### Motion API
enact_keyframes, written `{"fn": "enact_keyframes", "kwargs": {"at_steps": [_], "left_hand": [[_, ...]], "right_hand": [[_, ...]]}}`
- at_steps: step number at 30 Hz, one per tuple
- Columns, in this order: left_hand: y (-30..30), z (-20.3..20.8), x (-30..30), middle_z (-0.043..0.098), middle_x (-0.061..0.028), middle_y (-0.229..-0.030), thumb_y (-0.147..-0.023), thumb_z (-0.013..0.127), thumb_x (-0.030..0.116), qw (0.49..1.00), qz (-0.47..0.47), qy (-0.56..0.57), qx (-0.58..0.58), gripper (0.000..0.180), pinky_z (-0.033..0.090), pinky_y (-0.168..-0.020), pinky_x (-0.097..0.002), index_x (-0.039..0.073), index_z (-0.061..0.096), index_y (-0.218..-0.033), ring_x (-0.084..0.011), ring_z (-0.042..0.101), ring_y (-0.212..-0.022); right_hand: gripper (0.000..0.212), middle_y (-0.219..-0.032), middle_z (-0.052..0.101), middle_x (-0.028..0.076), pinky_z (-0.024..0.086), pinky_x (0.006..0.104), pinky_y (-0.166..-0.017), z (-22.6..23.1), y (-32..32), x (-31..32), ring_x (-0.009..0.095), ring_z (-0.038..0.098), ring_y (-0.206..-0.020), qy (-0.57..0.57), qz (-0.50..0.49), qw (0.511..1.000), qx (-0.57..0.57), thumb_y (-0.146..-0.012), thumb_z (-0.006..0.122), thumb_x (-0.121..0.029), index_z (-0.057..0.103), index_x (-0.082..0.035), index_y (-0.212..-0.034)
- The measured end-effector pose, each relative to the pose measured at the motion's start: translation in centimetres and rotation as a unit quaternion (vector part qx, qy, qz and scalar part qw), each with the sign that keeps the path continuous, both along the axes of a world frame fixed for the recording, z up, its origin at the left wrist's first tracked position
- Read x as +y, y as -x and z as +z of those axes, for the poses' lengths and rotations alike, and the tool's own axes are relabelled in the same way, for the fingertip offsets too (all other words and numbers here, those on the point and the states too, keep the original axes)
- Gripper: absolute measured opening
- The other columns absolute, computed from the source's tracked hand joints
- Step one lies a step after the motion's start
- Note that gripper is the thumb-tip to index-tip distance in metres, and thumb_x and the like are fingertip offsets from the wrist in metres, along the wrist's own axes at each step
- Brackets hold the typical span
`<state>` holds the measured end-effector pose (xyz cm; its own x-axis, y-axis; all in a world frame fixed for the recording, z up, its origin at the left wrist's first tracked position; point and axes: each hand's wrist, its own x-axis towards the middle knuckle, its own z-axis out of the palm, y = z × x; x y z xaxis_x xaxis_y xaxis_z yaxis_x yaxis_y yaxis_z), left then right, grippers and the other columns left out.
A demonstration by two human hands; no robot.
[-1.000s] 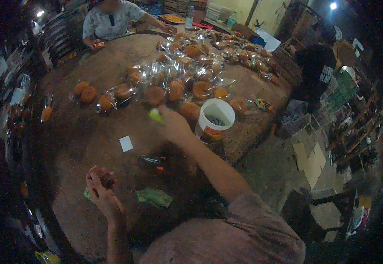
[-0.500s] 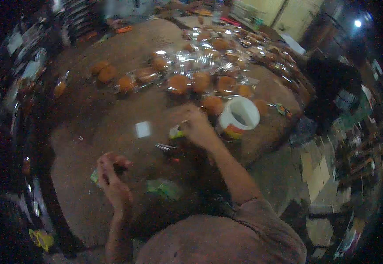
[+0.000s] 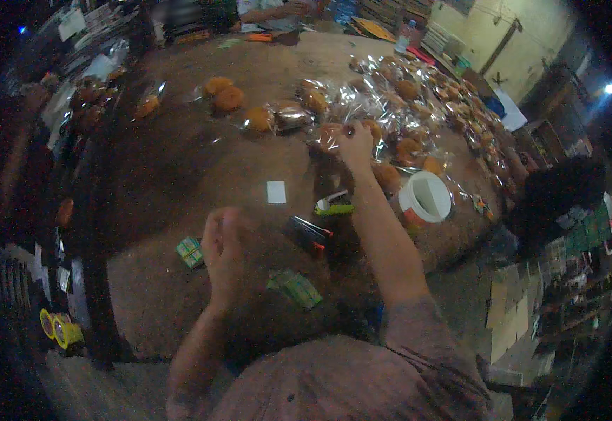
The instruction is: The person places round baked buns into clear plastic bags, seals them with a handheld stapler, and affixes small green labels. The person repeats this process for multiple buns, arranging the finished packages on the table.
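My right hand (image 3: pixel 357 146) reaches to the near edge of a pile of round orange-brown things in clear plastic. Its fingers are closed on one plastic-wrapped round brown thing (image 3: pixel 329 137). My left hand (image 3: pixel 223 237) hovers over the near left of the table, its fingers smeared by motion. Beside it lies a small stack of green and yellow printed cards (image 3: pixel 190 252); more green cards (image 3: pixel 296 289) are to its right. Between my arms are scissors (image 3: pixel 311 229) with red-and-black handles, a green stapler-like tool (image 3: pixel 334 203) and a white square of paper (image 3: pixel 275 191).
A white bucket (image 3: pixel 425 197) stands right of my right forearm. The wrapped pile (image 3: pixel 418 105) covers the far right of the brown table (image 3: pixel 158 175). Yellow tape rolls (image 3: pixel 61 328) sit beyond the left edge. Another person's arm (image 3: pixel 271 12) shows at the far side.
My right hand has moved forward from near the green tool to the wrapped pile. My left hand has shifted away from the green card stack beside it. The view has turned somewhat.
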<state>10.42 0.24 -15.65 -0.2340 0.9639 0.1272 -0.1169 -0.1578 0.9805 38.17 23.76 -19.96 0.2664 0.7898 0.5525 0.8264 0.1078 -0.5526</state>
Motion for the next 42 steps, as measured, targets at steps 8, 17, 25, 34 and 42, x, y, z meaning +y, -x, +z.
{"fn": "enact_keyframes", "kwargs": {"at_steps": [8, 17, 25, 34, 42], "left_hand": [[-4.2, 3.3, 9.5, 0.067, -0.0107, -0.108, -0.092, 0.072, 0.030, 0.987, -0.157, 0.020, 0.021, 0.055, 0.052, -0.089, -0.0363, -0.003, 0.053, -0.131, -0.0228, 0.065, -0.097], [-3.2, 7.3, 10.8, 0.061, -0.0120, -0.126, -0.094, 0.068, 0.020, 0.990, -0.078, -0.066, 0.100, 0.059, 0.050, -0.093, -0.0345, -0.001, 0.042, -0.142, -0.0193, 0.060, -0.111], [-5.1, 8.0, 11.7, 0.060, -0.0078, -0.130, -0.102, 0.056, 0.039, 0.983, 0.011, -0.161, -0.084, 0.047, 0.047, -0.099, -0.0327, 0.007, 0.053, -0.137, -0.0178, 0.058, -0.113], [-3.3, 7.7, 11.2, 0.065, -0.0100, -0.116, -0.102, 0.056, 0.042, 0.997, -0.039, -0.013, -0.071, 0.049, 0.048, -0.096, -0.0304, 0.000, 0.062, -0.127, -0.0154, 0.061, -0.107], [-2.9, 9.2, 10.8, 0.072, -0.0100, -0.097, -0.106, 0.048, 0.035, 0.982, -0.087, -0.167, -0.017, 0.046, 0.052, -0.088, -0.0286, -0.004, 0.072, -0.103, -0.0142, 0.067, -0.092]], "right_hand": [[0.030, -0.100, 0.063, 0.003, 0.048, 0.0247, -0.081, 7.5, 5.1, -9.2, 0.010, 0.059, -0.094, 0.059, 0.357, 0.865, 0.348, -0.100, 0.062, -0.031, 0.059, -0.003, -0.109], [0.039, -0.112, 0.063, 0.007, 0.045, 0.0299, -0.094, 10.5, 8.0, -9.4, 0.016, 0.057, -0.102, 0.004, 0.219, 0.816, 0.534, -0.101, 0.059, -0.036, 0.062, -0.001, -0.118], [0.048, -0.110, 0.064, 0.014, 0.044, 0.0405, -0.094, 12.6, 10.7, -10.7, 0.026, 0.058, -0.105, -0.044, 0.251, 0.923, 0.288, -0.103, 0.046, -0.047, 0.058, -0.004, -0.123], [0.048, -0.081, 0.064, 0.005, 0.043, 0.0286, -0.064, 14.8, 10.3, -8.4, 0.010, 0.054, -0.072, -0.048, 0.213, 0.888, 0.404, -0.104, 0.052, -0.042, 0.067, 0.000, -0.088], [0.054, -0.062, 0.059, 0.003, 0.040, 0.0284, -0.055, 14.9, 11.1, -7.9, 0.011, 0.052, -0.057, -0.260, 0.236, 0.918, 0.185, -0.104, 0.050, -0.042, 0.065, 0.001, -0.074]]}}
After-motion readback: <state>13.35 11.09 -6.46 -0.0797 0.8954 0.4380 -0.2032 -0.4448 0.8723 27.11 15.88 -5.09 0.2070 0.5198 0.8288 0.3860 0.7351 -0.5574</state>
